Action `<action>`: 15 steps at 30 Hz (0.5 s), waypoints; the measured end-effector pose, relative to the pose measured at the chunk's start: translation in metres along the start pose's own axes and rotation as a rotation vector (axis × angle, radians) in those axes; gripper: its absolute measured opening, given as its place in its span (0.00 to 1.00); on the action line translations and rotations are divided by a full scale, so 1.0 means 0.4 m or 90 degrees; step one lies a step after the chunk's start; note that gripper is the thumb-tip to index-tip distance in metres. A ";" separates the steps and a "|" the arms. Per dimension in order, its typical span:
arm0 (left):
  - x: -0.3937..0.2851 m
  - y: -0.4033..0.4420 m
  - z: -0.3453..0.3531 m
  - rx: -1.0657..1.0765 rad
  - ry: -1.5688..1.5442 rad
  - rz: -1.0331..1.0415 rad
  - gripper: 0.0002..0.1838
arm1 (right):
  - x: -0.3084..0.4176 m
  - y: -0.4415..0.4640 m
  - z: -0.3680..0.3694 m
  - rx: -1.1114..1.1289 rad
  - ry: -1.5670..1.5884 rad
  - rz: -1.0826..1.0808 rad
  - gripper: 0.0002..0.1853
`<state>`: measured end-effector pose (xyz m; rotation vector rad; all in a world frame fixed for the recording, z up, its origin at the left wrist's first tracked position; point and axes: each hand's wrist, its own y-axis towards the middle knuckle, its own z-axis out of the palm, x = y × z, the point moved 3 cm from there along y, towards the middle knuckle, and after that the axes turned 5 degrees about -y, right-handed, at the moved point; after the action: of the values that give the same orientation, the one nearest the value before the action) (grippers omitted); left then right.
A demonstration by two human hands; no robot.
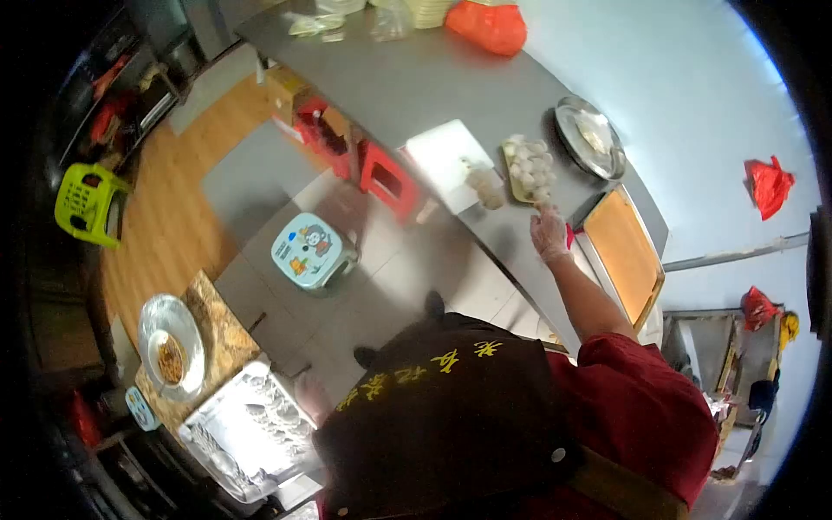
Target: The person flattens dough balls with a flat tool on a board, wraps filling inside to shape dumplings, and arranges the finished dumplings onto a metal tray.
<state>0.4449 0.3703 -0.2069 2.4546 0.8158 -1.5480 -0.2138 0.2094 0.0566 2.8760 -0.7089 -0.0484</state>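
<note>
My right hand, in a clear plastic glove, is at the near end of a small yellowish tray, its fingers closed at the rim. Rounded white pieces like dough balls fill that tray. Just left of it, a white cutting board carries a blurred brownish lump at its corner. My left hand hangs low by my apron, smeared by motion, so its fingers cannot be made out. Nearest to it is a shiny metal tray with silvery, foil-like shapes in it.
A round metal dish and a rectangular tray with an orange-brown surface stand along the wall side. A red bag lies at the table's far end. On the floor are a blue stool and red stools. A metal bowl stands left.
</note>
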 end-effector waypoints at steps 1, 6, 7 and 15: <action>-0.104 0.037 0.031 -0.019 -0.151 -0.099 0.13 | -0.021 0.006 -0.003 -0.004 0.003 0.011 0.12; -0.479 0.117 0.249 0.117 -0.217 -0.102 0.12 | -0.097 0.120 0.096 -0.011 0.045 -0.008 0.20; -0.549 0.119 0.291 0.156 -0.178 -0.009 0.11 | -0.095 0.135 0.104 0.052 0.032 0.065 0.22; -0.917 0.000 0.572 0.297 -0.238 -0.071 0.12 | -0.141 0.176 0.074 0.119 0.156 0.063 0.25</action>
<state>0.1417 0.1463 0.0043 2.2947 0.5833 -2.3721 -0.2982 0.1693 0.0397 2.9413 -0.8435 0.3973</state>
